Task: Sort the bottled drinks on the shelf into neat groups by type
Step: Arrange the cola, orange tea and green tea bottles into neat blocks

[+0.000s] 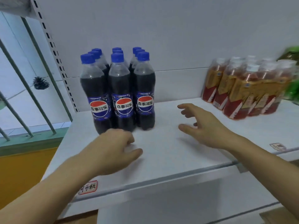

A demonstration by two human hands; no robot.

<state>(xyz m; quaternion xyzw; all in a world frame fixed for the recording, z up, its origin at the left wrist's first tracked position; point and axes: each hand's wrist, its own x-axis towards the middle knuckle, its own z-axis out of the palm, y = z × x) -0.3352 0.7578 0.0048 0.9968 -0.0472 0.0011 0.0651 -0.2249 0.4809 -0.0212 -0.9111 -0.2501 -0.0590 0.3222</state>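
Dark cola in clear plastic: the cola bottles (119,92) stood in a tight block, three rows deep, left of centre in the frame on the white shelf (169,152), labels facing me. At the right edge sat the red tea bottles (241,89), also grouped, well apart from the cola. Something green (292,92) showed at the far right, too blurred to identify.

My left hand (113,147) hovered low at the centre, just in front of the cola block, fingers loosely curled and holding nothing. My right hand (205,125) hung right of centre over the bare shelf between the two groups, fingers spread wide, also holding nothing.

Judgement on handling: the cola bottles looked full, so fairly heavy for their size, and tall on narrow bases, so likely to tip if pushed high up. The plastic walls should give a little under squeeze; the printed labels may be slick. I would take one by the waist above the label, or slide it by pressing low near the base. Bottles packed this close could knock neighbours over.
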